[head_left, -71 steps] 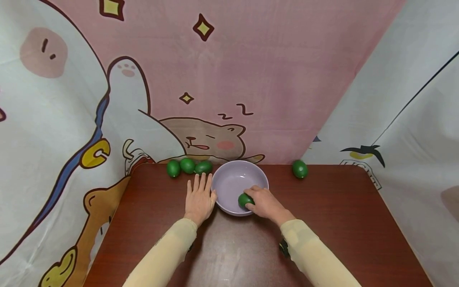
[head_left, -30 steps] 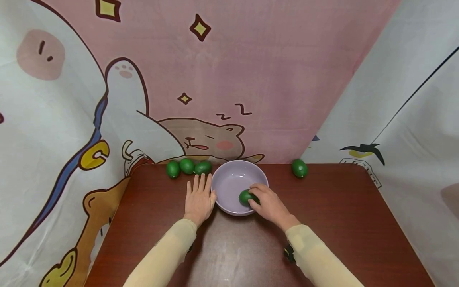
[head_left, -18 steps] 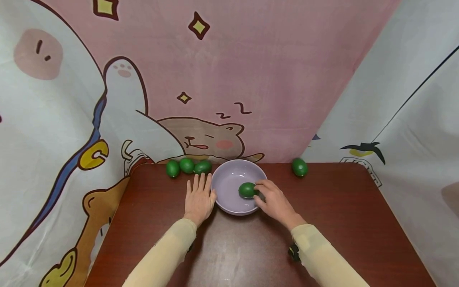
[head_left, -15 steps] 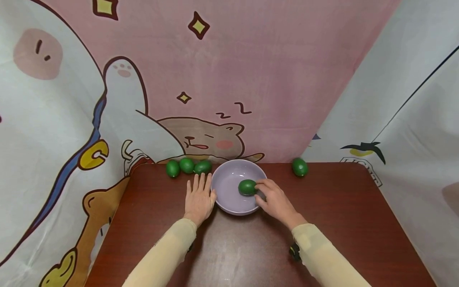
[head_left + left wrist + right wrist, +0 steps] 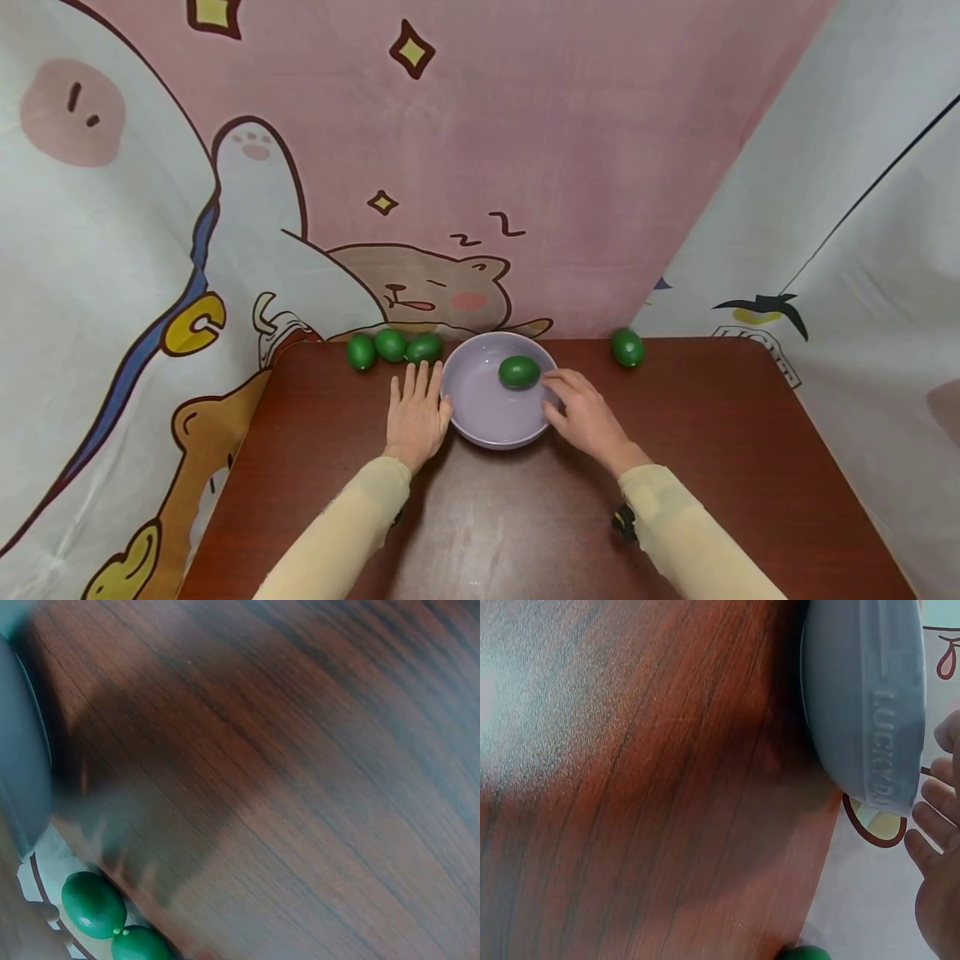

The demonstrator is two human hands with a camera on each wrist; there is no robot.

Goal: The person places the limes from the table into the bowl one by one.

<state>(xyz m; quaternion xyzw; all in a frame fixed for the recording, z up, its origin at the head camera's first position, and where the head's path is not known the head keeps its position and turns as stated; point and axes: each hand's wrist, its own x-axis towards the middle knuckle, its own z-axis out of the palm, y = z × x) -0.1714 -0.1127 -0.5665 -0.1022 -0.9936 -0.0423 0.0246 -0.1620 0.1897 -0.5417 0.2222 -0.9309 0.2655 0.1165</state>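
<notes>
A glossy green lime (image 5: 519, 372) lies inside the lilac bowl (image 5: 495, 421), toward its back right. Over the bowl's right rim, my right hand (image 5: 588, 417) holds nothing, its fingers loosely bent and a small gap from the lime. My left hand (image 5: 416, 421) lies with straight, spread fingers at the bowl's left side, thumb right at the rim. In the right wrist view, raised lettering runs along the side of the bowl (image 5: 855, 712), and my right fingers (image 5: 934, 817) are close by its rim. The left wrist view catches the bowl's outer wall (image 5: 19, 750) at its edge.
Three more limes (image 5: 391, 345) sit in a cluster at the back left edge of the brown table (image 5: 675, 467). Another lime (image 5: 627, 347) stands alone at the back right. A printed cloth (image 5: 585, 167) with cartoon animals hangs just behind the table.
My right hand has let go of the lime and drawn back to the right. The lime has moved from the bowl's front toward its back. My left hand stays put.
</notes>
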